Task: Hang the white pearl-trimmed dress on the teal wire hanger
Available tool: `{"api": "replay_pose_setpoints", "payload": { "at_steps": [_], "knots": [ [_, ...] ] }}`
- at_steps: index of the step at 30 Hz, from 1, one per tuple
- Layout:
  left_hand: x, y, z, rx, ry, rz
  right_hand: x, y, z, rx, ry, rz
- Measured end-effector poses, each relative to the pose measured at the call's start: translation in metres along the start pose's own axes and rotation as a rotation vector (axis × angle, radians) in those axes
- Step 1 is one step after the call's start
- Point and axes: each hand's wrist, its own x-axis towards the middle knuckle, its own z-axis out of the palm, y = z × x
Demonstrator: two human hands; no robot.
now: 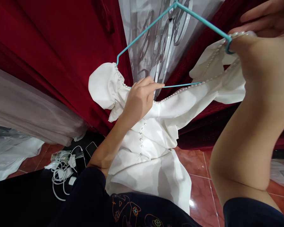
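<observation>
A white dress (151, 151) with pearl-edged straps, puffed sleeves and a row of small buttons hangs on a thin turquoise hanger (146, 30). My left hand (140, 94) is closed at the dress's neckline over the hanger's lower bar, index finger stretched along the bar. At the upper right, my right hand (265, 23) grips the pearl-trimmed strap (239, 34) beside the hanger's hooked end; its fingers are partly hidden by my wrist and the frame edge. The other strap (118, 74) sits at the hanger's left end.
Dark red curtains (61, 41) hang behind, with a white ornate panel (144, 41) between them. White cables (61, 176) and phones (91, 148) lie on a black surface at lower left. Pale fabric (26, 101) hangs at left. The floor (196, 160) has reddish tiles.
</observation>
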Motion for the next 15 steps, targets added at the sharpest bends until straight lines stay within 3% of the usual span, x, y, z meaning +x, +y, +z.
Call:
{"api": "replay_pose_setpoints", "payload": {
  "at_steps": [3, 6, 9, 12, 15],
  "knots": [
    [-0.002, -0.003, -0.003, 0.020, 0.027, -0.002, -0.012, -0.017, 0.004, 0.122, -0.049, 0.000],
    [-0.003, -0.004, -0.001, 0.046, 0.041, 0.014, -0.025, -0.029, 0.014, 0.354, -0.115, -0.231],
    [-0.002, -0.003, 0.003, 0.034, 0.035, 0.012, -0.037, -0.033, 0.028, 0.409, 0.056, -0.455],
    [-0.001, 0.000, 0.007, 0.027, 0.021, 0.002, -0.054, -0.033, 0.042, 0.268, 0.221, -0.619],
    [-0.001, 0.001, 0.007, 0.046, 0.026, 0.001, -0.079, -0.031, 0.054, 0.061, -0.012, -0.493]
  ]
}}
